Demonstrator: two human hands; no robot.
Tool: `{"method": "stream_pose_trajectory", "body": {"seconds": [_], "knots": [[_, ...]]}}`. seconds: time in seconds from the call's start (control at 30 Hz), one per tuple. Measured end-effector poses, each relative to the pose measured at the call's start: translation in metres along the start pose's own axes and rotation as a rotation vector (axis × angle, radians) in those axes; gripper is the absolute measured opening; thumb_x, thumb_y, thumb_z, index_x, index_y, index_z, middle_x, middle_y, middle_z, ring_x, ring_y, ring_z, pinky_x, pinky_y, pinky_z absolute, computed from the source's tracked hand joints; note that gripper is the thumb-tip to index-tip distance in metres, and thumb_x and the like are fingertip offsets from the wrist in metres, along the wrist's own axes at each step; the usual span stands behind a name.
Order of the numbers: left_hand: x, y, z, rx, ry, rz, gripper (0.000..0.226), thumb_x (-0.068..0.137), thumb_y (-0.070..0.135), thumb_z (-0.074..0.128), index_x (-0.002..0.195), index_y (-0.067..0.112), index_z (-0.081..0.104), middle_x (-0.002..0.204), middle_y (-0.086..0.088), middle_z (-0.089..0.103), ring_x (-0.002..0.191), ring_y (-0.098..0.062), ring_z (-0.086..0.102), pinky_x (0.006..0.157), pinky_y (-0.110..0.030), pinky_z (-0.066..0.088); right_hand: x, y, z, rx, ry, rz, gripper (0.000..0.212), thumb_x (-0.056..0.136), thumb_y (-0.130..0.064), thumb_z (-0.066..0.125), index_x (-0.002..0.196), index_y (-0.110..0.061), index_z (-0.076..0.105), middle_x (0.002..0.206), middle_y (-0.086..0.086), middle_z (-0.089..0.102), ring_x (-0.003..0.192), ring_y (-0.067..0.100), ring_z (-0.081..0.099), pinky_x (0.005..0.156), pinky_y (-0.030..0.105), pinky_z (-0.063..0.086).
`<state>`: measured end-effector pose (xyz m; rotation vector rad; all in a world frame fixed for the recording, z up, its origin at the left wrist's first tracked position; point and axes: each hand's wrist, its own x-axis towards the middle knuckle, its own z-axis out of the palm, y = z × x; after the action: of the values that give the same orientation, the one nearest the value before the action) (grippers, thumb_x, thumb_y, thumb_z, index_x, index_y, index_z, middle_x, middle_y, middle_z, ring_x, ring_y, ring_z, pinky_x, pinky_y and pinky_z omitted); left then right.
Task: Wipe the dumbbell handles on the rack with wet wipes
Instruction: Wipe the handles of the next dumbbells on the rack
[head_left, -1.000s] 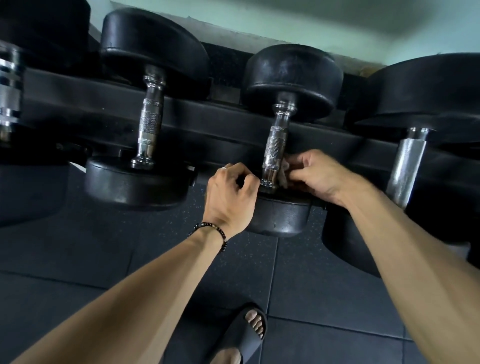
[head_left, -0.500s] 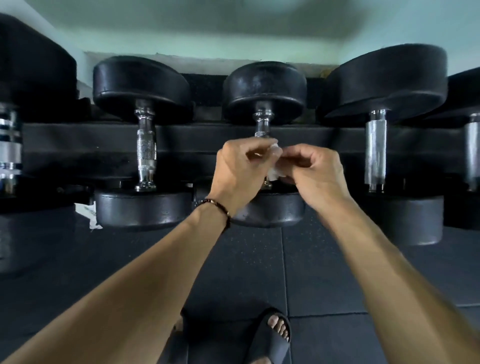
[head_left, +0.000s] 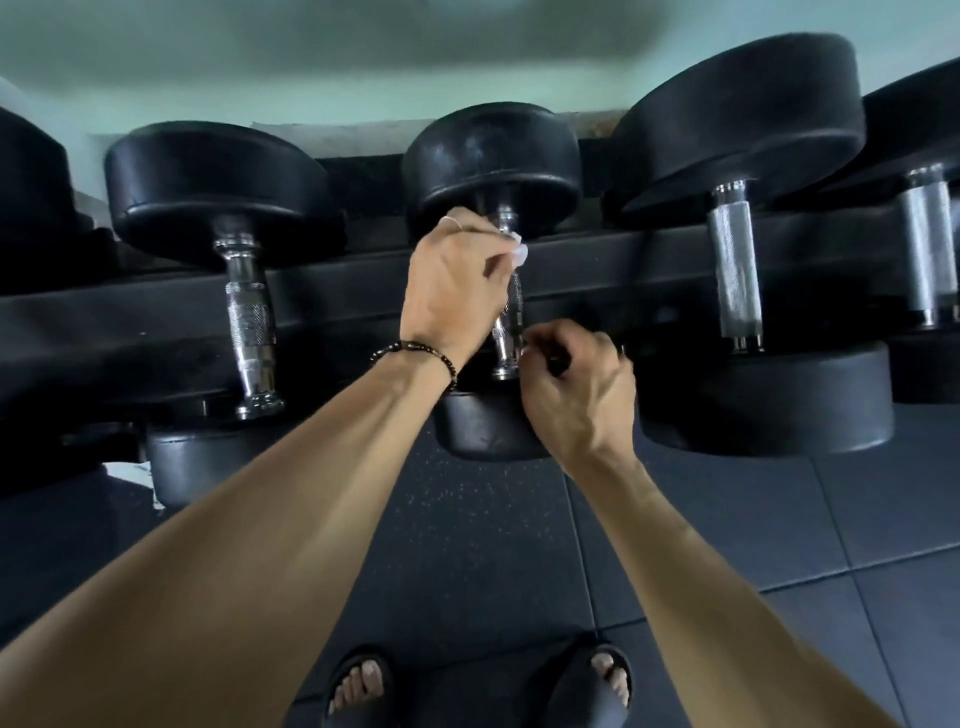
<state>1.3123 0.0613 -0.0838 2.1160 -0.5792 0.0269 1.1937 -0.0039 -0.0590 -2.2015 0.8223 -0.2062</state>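
Observation:
The middle dumbbell (head_left: 493, 156) lies across the black rack (head_left: 337, 296), and its knurled chrome handle (head_left: 511, 332) shows between my hands. My left hand (head_left: 452, 280) grips the upper part of that handle through a white wet wipe (head_left: 519, 250), a bit of which sticks out past my fingers. My right hand (head_left: 576, 384) sits lower, its thumb and curled fingers pinching the handle's lower end just above the near weight head (head_left: 483, 431). Most of the wipe is hidden under my left palm.
Another dumbbell's chrome handle (head_left: 249, 322) lies to the left. Two larger dumbbells with plain handles (head_left: 735, 275) (head_left: 930, 249) are to the right. Dark rubber floor tiles (head_left: 467, 545) lie below, and my feet in black sandals (head_left: 358, 686) (head_left: 592, 680) stand close to the rack.
My hands, together on the wipe at mid-handle, have separated. The left has slid up the handle with the wipe, and the right has dropped to the handle's lower end.

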Motion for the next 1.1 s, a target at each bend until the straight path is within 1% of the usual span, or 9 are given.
{"method": "stream_pose_trajectory", "body": {"seconds": [0.13,0.2,0.3,0.43,0.5,0.63,0.77,0.97,1.1], "knots": [[0.0,-0.013,-0.01,0.032,-0.163,0.1,0.015,0.092,0.015,0.068,0.103,0.014,0.078,0.112,-0.001,0.064,0.1,-0.01,0.063,0.088,-0.016,0.052,-0.001,-0.002,0.0,-0.017,0.034,-0.004,0.037,0.074,-0.027,0.045,0.093,-0.013,0.074,0.074,-0.009,0.066,0.089,0.03,0.063,0.089,0.05,0.049],[0.003,-0.014,-0.012,0.022,-0.155,0.083,0.015,0.09,0.013,0.07,0.102,0.016,0.079,0.11,-0.001,0.063,0.096,-0.004,0.059,0.087,-0.011,0.048,-0.001,-0.002,0.0,-0.011,0.043,-0.018,0.036,0.073,-0.027,0.046,0.09,-0.013,0.074,0.064,-0.025,0.045,0.084,0.03,0.063,0.086,0.05,0.05],[0.003,-0.012,-0.006,0.042,-0.07,0.06,0.013,0.087,0.008,0.07,0.092,0.016,0.079,0.106,-0.001,0.065,0.097,0.0,0.054,0.088,-0.018,0.05,-0.001,-0.001,0.001,-0.019,0.066,-0.044,0.034,0.073,-0.026,0.047,0.088,-0.012,0.074,0.064,-0.028,0.035,0.081,0.031,0.062,0.085,0.049,0.05],[0.001,-0.004,-0.005,-0.002,0.063,-0.041,0.017,0.085,0.005,0.069,0.081,0.019,0.078,0.08,0.016,0.063,0.08,-0.01,0.06,0.075,-0.02,0.049,0.0,0.003,0.002,-0.043,0.091,-0.107,0.035,0.075,-0.032,0.045,0.083,-0.013,0.073,0.063,-0.03,0.033,0.078,0.031,0.062,0.084,0.047,0.05],[-0.001,-0.002,-0.007,-0.027,0.056,-0.08,0.022,0.083,0.001,0.066,0.083,0.021,0.077,0.072,0.02,0.063,0.077,-0.015,0.063,0.079,-0.02,0.049,0.001,0.005,0.005,-0.034,0.105,-0.146,0.042,0.073,-0.039,0.039,0.081,-0.014,0.072,0.062,-0.031,0.033,0.075,0.029,0.062,0.081,0.046,0.051],[-0.01,-0.005,-0.011,-0.092,-0.043,-0.09,0.006,0.086,0.015,0.074,0.088,0.019,0.079,0.078,0.011,0.072,0.076,-0.009,0.068,0.08,-0.024,0.055,0.003,0.012,0.009,-0.047,0.123,-0.221,0.041,0.075,-0.038,0.04,0.079,-0.013,0.071,0.064,-0.028,0.042,0.074,0.026,0.061,0.076,0.048,0.053],[-0.024,-0.003,-0.019,-0.129,-0.243,-0.127,0.003,0.082,0.015,0.08,0.083,0.018,0.079,0.082,0.011,0.072,0.077,-0.001,0.07,0.072,-0.017,0.057,0.003,0.015,0.01,-0.055,0.175,-0.263,0.039,0.075,-0.037,0.042,0.078,-0.011,0.071,0.065,-0.032,0.03,0.067,0.029,0.061,0.071,0.048,0.054],[-0.012,-0.001,-0.012,-0.209,-0.042,-0.251,0.02,0.08,0.027,0.081,0.072,0.01,0.075,0.067,0.004,0.072,0.066,-0.01,0.07,0.073,-0.033,0.059,0.003,0.019,0.01,-0.043,0.163,-0.283,0.033,0.077,-0.032,0.045,0.078,-0.011,0.07,0.064,-0.032,0.032,0.069,0.027,0.059,0.072,0.048,0.053],[-0.029,-0.008,-0.024,-0.19,-0.307,-0.287,0.011,0.078,0.011,0.083,0.071,0.018,0.075,0.072,0.009,0.072,0.069,0.003,0.069,0.065,-0.017,0.058,0.003,0.018,0.012,-0.05,0.202,-0.265,0.02,0.075,-0.021,0.055,0.076,-0.01,0.071,0.062,-0.031,0.031,0.065,0.026,0.057,0.071,0.05,0.054]]}}
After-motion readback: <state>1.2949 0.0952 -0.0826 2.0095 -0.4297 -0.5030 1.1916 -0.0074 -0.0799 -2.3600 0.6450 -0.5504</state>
